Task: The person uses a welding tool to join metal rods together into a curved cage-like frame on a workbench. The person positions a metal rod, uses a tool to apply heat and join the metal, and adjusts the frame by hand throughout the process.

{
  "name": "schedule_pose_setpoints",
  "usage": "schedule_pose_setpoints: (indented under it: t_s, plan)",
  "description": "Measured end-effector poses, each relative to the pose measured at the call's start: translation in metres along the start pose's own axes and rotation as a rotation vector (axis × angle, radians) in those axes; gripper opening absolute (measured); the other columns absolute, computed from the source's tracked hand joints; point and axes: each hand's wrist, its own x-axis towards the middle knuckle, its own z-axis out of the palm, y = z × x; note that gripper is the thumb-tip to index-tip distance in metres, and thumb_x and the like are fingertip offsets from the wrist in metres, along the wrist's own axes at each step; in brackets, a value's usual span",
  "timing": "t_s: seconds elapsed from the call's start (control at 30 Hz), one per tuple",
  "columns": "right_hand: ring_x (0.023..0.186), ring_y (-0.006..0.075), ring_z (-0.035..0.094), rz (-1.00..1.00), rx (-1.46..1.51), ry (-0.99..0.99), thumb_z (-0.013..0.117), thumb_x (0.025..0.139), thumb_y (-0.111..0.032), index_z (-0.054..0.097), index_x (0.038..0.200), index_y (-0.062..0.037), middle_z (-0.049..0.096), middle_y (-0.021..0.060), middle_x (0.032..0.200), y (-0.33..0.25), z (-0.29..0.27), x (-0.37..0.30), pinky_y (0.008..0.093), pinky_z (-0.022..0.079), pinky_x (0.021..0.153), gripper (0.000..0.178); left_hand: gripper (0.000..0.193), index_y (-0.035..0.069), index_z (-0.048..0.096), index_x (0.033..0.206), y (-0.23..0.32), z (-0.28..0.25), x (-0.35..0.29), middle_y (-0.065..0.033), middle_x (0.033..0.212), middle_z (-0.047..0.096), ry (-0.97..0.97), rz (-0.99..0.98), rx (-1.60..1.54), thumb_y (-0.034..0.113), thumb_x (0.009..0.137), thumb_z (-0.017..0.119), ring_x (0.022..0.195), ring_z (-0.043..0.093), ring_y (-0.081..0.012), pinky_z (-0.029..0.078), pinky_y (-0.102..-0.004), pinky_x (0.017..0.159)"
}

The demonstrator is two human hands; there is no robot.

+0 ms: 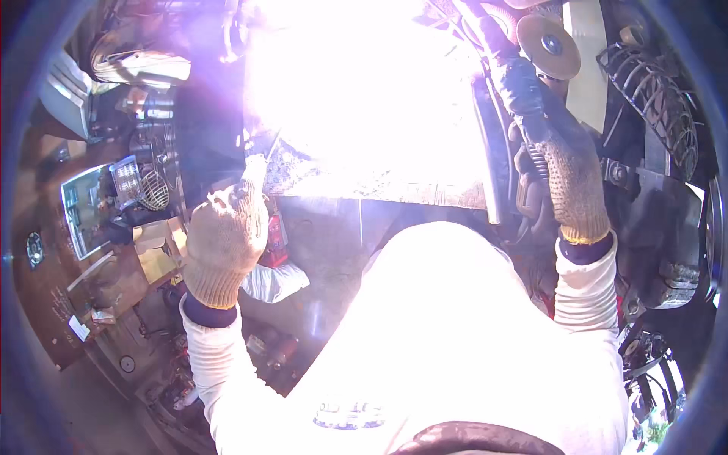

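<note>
Dark tool (518,85): long, wrapped in a dark, glossy covering, slanting up and leftward beside the worktop's right edge; far end unclear.
Worktop (447,191): broad, flat, scuffed along its near edge, mostly lost in white-violet glare; material unreadable.

Left glove (226,241): tan knit, ribbed cuff, pale patches toward the fingers. Right glove (575,178): tan knit, coarse texture, yellow edging (584,240) at the cuff. Wrists: 1 dark navy band (208,313) on each, between glove and sleeve. Left sleeve (215,353) and right sleeve (585,292): white, gathered in crosswise folds. Torso garment (447,326): white, 1 blue-grey printed marking (349,414) at the left chest. Lower margin of the garment in view: 1 curved dark brown band (474,438), type indeterminate.
</note>
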Motion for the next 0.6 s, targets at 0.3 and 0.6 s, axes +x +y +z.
schedule_pose_setpoints:
  t_s: [0.3,0.6]
  plan:
    - [0.076,0.0117,0.069,-0.184,-0.663,-0.082,0.063,0.101,-0.020,0.065,0.120,0.0015,0.072,0.0102,0.101,0.018,-0.037,0.003,0.0235,0.055,0.061,0.029,0.037,0.006,0.057,0.133,-0.005,-0.005,-0.004,-0.0140,0.094,0.071,0.045,0.034,-0.355,0.009,0.097,0.062,0.085,0.072,-0.0284,0.057,-0.0389,0.071]
    - [0.110,0.0334,0.069,-0.909,-1.122,-0.145,0.058,0.102,-0.017,0.057,0.138,-0.0019,0.067,0.0183,0.127,0.002,-0.047,0.002,0.0403,0.057,0.091,0.040,0.049,0.017,0.054,0.151,-0.017,0.055,-0.051,-0.0131,0.099,0.068,0.007,0.024,0.342,0.027,0.103,0.056,0.085,0.068,-0.0263,0.060,-0.0398,0.073]
